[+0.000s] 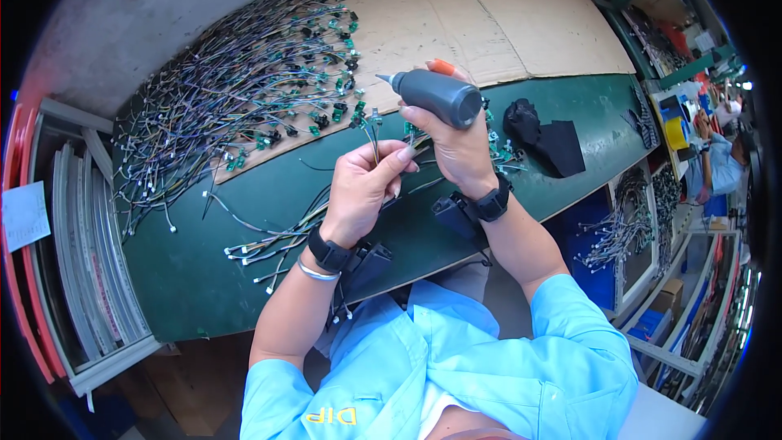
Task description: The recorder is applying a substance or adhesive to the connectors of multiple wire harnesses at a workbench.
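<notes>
lettering [331, 416] in yellow marks the blue shirt [505, 367] below the dark bottle [440, 98]. right hand [458, 147] grips the bottle, nozzle leftward; left hand [366, 183] pinches thin wires [375, 147] at its near left. green bench [179, 277] lies beneath it, cardboard [538, 28] beyond, heaped cables [252, 73] left.

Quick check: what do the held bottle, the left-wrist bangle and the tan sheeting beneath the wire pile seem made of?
Bottle: probably plastic, dark grey; its smooth body has a soft sheen.
Bangle: likely metal, silvery and polished, judging by its bright highlights.
Tan sheeting: looks like cardboard, matte, with creases showing.
</notes>
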The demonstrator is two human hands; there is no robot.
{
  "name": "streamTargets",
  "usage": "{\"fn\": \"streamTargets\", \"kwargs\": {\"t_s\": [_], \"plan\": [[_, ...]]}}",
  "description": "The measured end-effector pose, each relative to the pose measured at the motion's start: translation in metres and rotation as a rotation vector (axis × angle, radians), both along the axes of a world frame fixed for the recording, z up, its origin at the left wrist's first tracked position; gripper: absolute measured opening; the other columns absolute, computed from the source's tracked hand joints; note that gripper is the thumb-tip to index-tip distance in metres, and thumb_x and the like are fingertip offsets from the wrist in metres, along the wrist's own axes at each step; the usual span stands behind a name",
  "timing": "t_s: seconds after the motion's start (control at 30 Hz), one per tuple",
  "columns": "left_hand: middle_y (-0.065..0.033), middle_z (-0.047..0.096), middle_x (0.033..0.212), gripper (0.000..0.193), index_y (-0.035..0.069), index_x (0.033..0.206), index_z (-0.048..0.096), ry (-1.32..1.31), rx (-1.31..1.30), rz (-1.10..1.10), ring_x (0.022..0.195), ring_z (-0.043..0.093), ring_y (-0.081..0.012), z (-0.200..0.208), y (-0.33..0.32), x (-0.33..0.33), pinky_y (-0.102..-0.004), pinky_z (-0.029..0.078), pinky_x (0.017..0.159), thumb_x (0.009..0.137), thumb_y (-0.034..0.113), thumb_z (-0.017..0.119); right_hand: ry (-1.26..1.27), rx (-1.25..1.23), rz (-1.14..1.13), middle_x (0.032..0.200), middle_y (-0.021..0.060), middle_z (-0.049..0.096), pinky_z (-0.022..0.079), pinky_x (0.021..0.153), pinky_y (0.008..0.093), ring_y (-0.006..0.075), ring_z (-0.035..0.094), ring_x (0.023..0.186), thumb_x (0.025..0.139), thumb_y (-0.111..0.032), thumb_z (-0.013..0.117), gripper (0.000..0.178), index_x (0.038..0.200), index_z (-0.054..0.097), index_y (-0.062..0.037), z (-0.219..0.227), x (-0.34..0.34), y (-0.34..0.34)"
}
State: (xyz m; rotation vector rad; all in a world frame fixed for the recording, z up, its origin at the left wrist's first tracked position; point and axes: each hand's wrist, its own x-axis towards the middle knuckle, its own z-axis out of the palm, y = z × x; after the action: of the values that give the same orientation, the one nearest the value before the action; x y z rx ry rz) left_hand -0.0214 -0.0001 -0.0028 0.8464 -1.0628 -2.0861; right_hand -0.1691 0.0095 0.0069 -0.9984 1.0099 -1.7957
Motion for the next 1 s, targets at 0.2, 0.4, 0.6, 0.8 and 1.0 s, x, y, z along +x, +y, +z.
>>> {"fn": "streamTargets", "kwargs": {"t_s": [0.2,0.4,0.6,0.8,1.0], "plan": [[-0.0014,0.060,0.082,0.012,0.009,0.099,0.055,0.335,0.173,0.163,0.056,0.046,-0.0045,-0.015,-0.006,0.001,-0.0165,0.035,0.048,0.090,0.017,0.056,0.034,-0.264,-0.210,0.112,0.0148,0.053,0.050,0.079,0.0332,0.0239,0.058,0.096,0.079,-0.012,0.066,0.052,0.122,0.039,-0.0025,0.000,0.000,0.005],[0.0003,0.057,0.088,0.008,0.013,0.098,0.053,0.495,0.342,0.161,0.061,0.046,-0.0064,-0.022,-0.013,0.008,-0.0188,0.037,0.053,0.091,0.018,0.053,0.057,-0.330,-0.139,0.106,0.0167,0.055,0.050,0.075,0.0344,0.0295,0.056,0.096,0.078,-0.046,0.063,0.063,0.117,0.044,-0.0005,-0.003,-0.004,0.017],[0.0006,0.056,0.087,0.007,0.013,0.097,0.053,0.566,0.385,0.101,0.061,0.045,-0.0066,-0.021,-0.014,0.008,-0.0190,0.037,0.054,0.092,0.018,0.050,0.117,-0.280,-0.152,0.103,0.0160,0.055,0.051,0.071,0.0354,0.0290,0.056,0.098,0.078,-0.044,0.064,0.062,0.115,0.045,0.0009,-0.009,-0.001,0.016],[0.0007,0.056,0.086,0.007,0.014,0.098,0.053,0.581,0.399,0.077,0.062,0.045,-0.0067,-0.019,-0.013,0.007,-0.0188,0.037,0.054,0.093,0.018,0.050,0.097,-0.246,-0.144,0.102,0.0155,0.055,0.051,0.071,0.0354,0.0286,0.056,0.098,0.078,-0.044,0.064,0.061,0.115,0.046,0.0015,-0.008,-0.002,0.017],[0.0010,0.056,0.086,0.007,0.014,0.098,0.053,0.578,0.395,0.064,0.062,0.046,-0.0067,-0.018,-0.013,0.007,-0.0186,0.037,0.054,0.092,0.018,0.051,0.105,-0.250,-0.132,0.102,0.0157,0.055,0.052,0.066,0.0335,0.0285,0.056,0.097,0.078,-0.043,0.064,0.060,0.114,0.046,0.0015,-0.006,-0.001,0.017]]}}
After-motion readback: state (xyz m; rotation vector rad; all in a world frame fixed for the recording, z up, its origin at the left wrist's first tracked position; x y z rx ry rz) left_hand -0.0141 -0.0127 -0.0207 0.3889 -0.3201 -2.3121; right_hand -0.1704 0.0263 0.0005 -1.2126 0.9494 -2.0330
